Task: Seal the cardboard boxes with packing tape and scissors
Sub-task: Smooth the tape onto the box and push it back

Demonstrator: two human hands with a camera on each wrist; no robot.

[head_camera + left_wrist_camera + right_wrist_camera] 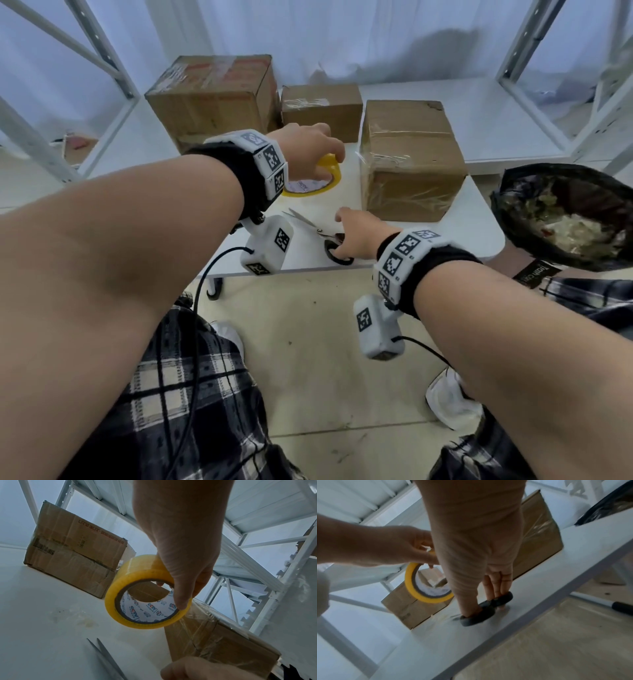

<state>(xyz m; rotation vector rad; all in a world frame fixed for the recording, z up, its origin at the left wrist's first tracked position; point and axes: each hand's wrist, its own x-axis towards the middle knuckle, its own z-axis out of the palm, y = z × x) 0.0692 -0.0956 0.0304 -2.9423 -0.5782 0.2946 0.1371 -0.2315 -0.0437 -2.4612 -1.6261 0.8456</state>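
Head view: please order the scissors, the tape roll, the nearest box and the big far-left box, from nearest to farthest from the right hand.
1. scissors: right hand on the handles.
2. nearest box: just behind, right side.
3. tape roll: behind left, in the left hand.
4. big far-left box: back left.

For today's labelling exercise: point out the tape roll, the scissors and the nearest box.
tape roll [137, 574]: left wrist view, on its yellow outer band.
scissors [308, 222]: head view, on the blades.
nearest box [411, 178]: head view, on its front face.
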